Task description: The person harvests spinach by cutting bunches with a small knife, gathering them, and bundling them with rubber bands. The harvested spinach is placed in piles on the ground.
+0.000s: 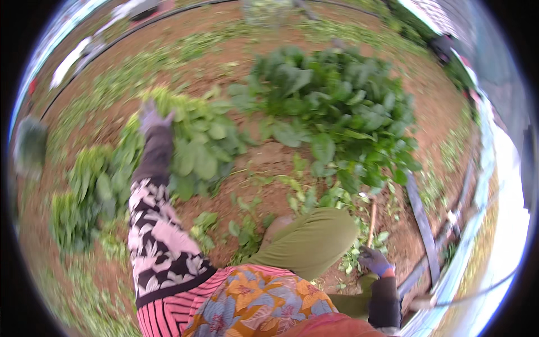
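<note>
My left hand [155, 116], in a thin purple glove, reaches far forward with fingers spread onto the stem ends of a pile of light-green leafy vegetables [202, 143]. More bundles of leafy greens [84, 193] lie to its left on the soil. A large heap of dark-green leafy plants [337, 105] lies ahead and to the right. My right hand [374, 260], in a greyish glove, is low at the right by my knee, near the lower end of a thin wooden stick or handle [372, 223]; whether it touches this is unclear.
Brown soil with scattered leaves surrounds the piles. A flat dark strip [421, 227] and pipes lie at the right, beside light-blue plastic sheeting [467, 248]. A black hose [122, 31] curves across the far side. A wrapped green bundle [31, 147] stands at the far left.
</note>
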The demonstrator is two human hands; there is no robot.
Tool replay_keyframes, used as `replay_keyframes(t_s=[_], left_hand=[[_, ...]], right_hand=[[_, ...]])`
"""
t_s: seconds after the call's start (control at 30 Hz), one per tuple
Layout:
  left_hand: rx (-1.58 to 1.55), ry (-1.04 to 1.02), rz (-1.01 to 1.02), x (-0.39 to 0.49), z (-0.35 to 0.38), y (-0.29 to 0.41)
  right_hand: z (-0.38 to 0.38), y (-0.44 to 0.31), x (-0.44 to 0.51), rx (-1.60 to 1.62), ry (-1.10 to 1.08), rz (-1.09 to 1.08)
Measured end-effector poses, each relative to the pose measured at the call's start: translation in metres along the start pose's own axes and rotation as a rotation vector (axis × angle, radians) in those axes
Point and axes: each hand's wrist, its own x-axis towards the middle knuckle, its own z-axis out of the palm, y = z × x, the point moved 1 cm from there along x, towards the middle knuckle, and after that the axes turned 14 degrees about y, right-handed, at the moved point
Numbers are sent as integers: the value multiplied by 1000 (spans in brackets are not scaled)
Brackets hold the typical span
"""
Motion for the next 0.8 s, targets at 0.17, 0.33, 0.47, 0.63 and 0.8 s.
replay_keyframes(t_s=[0.17, 0.33, 0.47, 0.63, 0.8], left_hand=[[188, -77, -81, 9, 32, 7], [194, -101, -110, 25, 67, 4], [210, -54, -111, 23, 89, -3], [145, -100, -82, 57, 102, -27], [88, -61, -41, 95, 88, -42]], right_hand=[[-5, -8, -4, -101, 46, -120], [-24, -24, -12, -76, 1, -160], [-55, -35, -12, -187, 50, -130], [-91, -21, -27, -150, 160, -30], [-110, 29, -25, -200, 198, 2]])
